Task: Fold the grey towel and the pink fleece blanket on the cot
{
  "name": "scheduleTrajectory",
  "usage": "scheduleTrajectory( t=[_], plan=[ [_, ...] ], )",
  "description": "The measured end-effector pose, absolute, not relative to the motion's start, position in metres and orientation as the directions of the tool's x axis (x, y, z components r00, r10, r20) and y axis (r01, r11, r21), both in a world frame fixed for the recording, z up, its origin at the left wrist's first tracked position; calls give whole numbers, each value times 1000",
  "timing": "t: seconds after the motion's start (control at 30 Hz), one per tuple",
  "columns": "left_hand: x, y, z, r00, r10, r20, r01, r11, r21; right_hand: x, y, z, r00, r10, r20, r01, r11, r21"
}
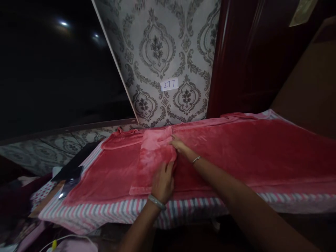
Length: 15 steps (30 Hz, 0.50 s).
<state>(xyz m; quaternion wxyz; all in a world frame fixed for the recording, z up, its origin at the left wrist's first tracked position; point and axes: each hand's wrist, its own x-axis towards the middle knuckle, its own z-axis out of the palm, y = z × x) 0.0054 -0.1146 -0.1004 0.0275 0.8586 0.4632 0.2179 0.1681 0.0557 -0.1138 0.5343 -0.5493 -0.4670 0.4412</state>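
Observation:
A large red plush cloth (236, 150) lies spread over the striped cover. One section of it is turned over into a paler, pinkish folded panel (153, 150) left of the middle. At the panel's right edge, near the far end, my right hand (179, 144) has its fingers closed on the fabric. Nearer to me, my left hand (163, 180) grips the same edge lower down; its fingers are a little blurred and partly sunk in the pile. A bracelet circles each wrist.
The surface wears a pink, grey and white striped cover (115, 211). A dark phone-like object (70, 183) lies at its left corner. A large black screen (60, 70) stands behind left, patterned wallpaper carries a "277" label (169, 84), and a dark red door (244, 56) is behind right.

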Motion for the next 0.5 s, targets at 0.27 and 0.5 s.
scheduleTrajectory(
  t=[0.27, 0.5],
  plan=[
    [71, -121, -89, 694, 669, 265, 615, -743, 265, 245, 47, -103, 338, 927, 160, 198, 96, -975],
    [70, -117, -102, 806, 571, 156, 431, -746, 507, 264, 28, -144, 308, 939, 153, 203, 92, -975]
  ],
)
